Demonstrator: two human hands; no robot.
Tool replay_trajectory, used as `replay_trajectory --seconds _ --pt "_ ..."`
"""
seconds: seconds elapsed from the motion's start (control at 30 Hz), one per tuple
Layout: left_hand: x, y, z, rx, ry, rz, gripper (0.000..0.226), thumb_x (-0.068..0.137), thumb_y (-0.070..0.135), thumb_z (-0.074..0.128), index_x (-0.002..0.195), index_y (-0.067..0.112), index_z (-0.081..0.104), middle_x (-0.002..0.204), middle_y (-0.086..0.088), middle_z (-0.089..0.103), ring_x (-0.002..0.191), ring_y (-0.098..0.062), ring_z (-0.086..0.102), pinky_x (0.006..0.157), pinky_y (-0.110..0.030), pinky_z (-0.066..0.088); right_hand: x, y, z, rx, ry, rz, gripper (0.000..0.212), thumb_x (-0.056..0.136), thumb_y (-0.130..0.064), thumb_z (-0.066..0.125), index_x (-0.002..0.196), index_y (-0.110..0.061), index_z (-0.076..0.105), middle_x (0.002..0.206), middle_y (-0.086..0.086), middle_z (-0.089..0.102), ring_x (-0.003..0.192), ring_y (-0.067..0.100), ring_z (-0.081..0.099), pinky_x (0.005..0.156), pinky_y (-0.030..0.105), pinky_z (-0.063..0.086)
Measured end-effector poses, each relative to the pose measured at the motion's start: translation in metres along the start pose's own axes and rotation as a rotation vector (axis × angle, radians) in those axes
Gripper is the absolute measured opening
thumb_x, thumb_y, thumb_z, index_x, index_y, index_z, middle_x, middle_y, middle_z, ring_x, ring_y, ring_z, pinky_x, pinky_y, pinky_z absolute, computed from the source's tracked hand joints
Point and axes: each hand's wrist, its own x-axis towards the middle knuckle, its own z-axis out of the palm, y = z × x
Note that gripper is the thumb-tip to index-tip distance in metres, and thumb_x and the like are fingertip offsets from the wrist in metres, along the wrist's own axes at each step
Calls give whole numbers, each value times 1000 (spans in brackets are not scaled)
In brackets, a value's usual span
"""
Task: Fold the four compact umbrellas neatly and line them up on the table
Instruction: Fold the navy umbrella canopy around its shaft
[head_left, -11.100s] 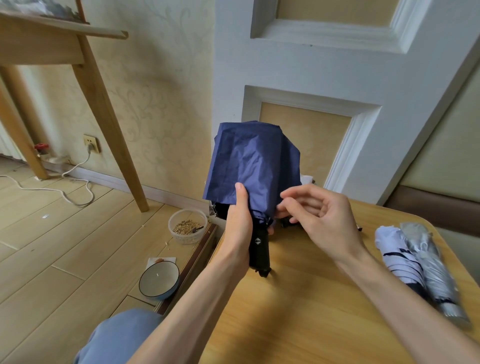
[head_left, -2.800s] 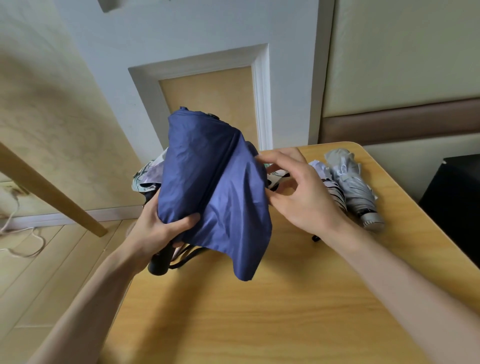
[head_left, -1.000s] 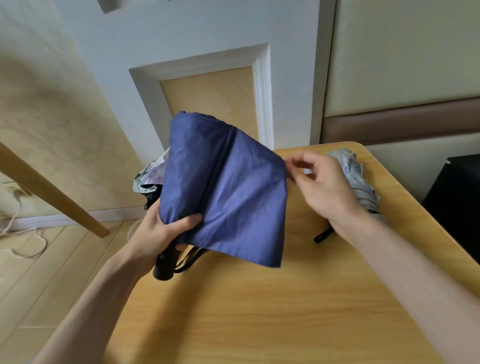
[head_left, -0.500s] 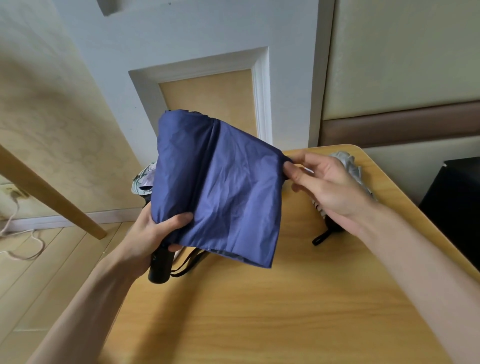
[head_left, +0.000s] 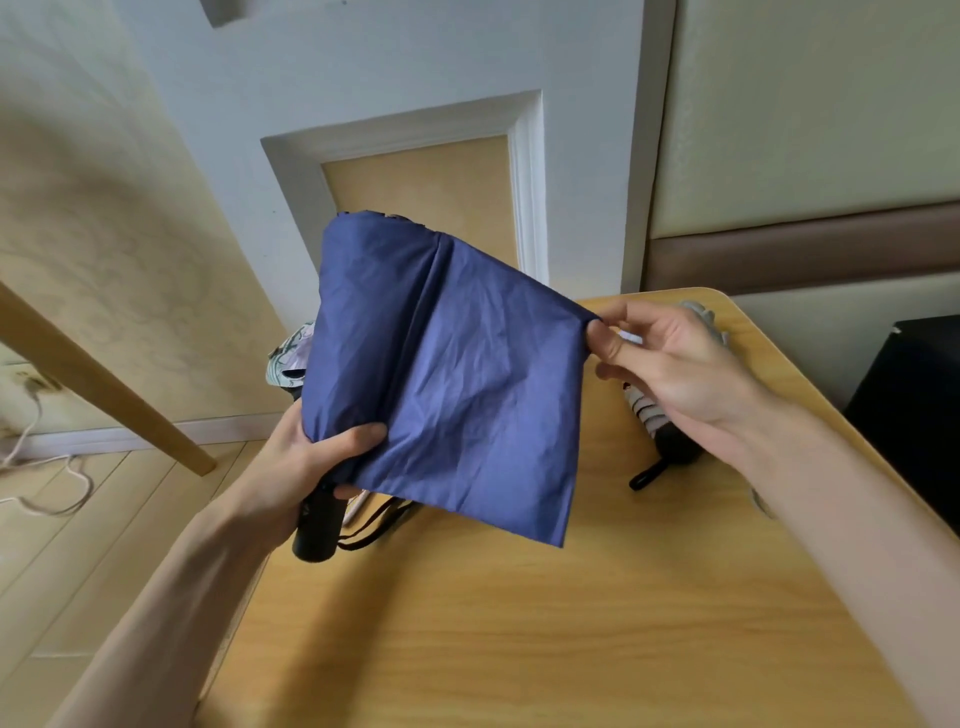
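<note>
- Pulled flatter than 1 s ago: blue umbrella (head_left: 457, 384) panel.
- Left hand (head_left: 310, 462) grips its handle and cloth.
- Right hand (head_left: 675, 364) pinches panel corner.

Your left hand (head_left: 306, 462) grips the navy umbrella (head_left: 457, 374) just above its black handle (head_left: 317, 525), at the cloth's 8 o'clock. Your right hand (head_left: 670, 364) pinches a fabric corner toward 3 o'clock, holding a panel taut over the wooden table (head_left: 519, 623). A striped umbrella (head_left: 647, 413) lies partly hidden behind that hand.
</note>
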Motion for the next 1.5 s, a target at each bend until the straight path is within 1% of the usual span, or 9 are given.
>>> replay_trajectory --seconds 0.27,0.5,0.6,0.77,0.93,1.07,1.27,1.4,1.5 --pt "-2 -9 24 -79 142 8 58 60 31 88 98 4 53 68 -16 52 48 -25 48 44 -30 45 -7 10 37 223 38 268 42 98 -24 73 138 -24 61 120 5 78 113 30 74 96 44 61" --pt "-3 -13 31 -53 272 7 76 53 39 89 120 11 64 97 -10 77 79 -27 75 61 -36 60 -11 10 47 100 28 329 53 83 -48 85 129 -29 67 116 -6 79 109 12 75 97 40 60" --pt "-3 -15 34 -59 297 10 80 52 40 89 124 13 64 106 -10 77 89 -26 76 66 -34 61 -12 14 50 -18 90 286 41 85 -35 87 122 -29 71 110 -12 80 103 4 75 88 24 59" --pt "-3 -16 30 -54 371 0 85 52 42 90 130 19 63 115 -9 75 99 -31 75 80 -48 63 -12 21 43 -71 219 194 22 81 -21 90 100 -15 80 94 -5 82 95 13 78 88 29 61" --pt "-4 -15 33 -107 374 -6 75 56 36 89 123 17 62 112 -21 71 89 -34 68 75 -47 59 -10 21 41 -43 159 170 49 71 -32 96 111 -13 76 106 0 81 103 18 76 104 46 57" --pt "-3 -12 34 -156 426 10 59 67 25 83 121 15 60 98 -8 72 80 -21 69 64 -32 61 -8 21 34 -70 -130 124 106 65 -32 102 151 -45 42 144 -6 63 133 14 62 111 44 51" --pt "-8 -7 38 -215 400 16 38 93 5 75 124 16 58 116 -13 70 77 -26 78 63 -40 64 -11 28 47 -234 49 -95 74 82 -5 88 142 -31 53 120 -2 75 109 16 74 99 40 60" --pt "-10 -5 42 -245 400 -6 30 94 4 72 116 19 58 113 -12 69 74 -25 77 61 -38 64 -9 29 53 -240 53 -155 70 80 -6 87 140 -27 56 129 6 68 113 22 71 93 39 62" --pt "-11 -5 43 -256 393 -16 37 90 7 79 120 12 57 109 -14 69 68 -28 74 56 -35 61 -10 30 54 -197 155 -184 55 83 10 75 127 -20 64 110 4 75 99 22 73 86 35 62"
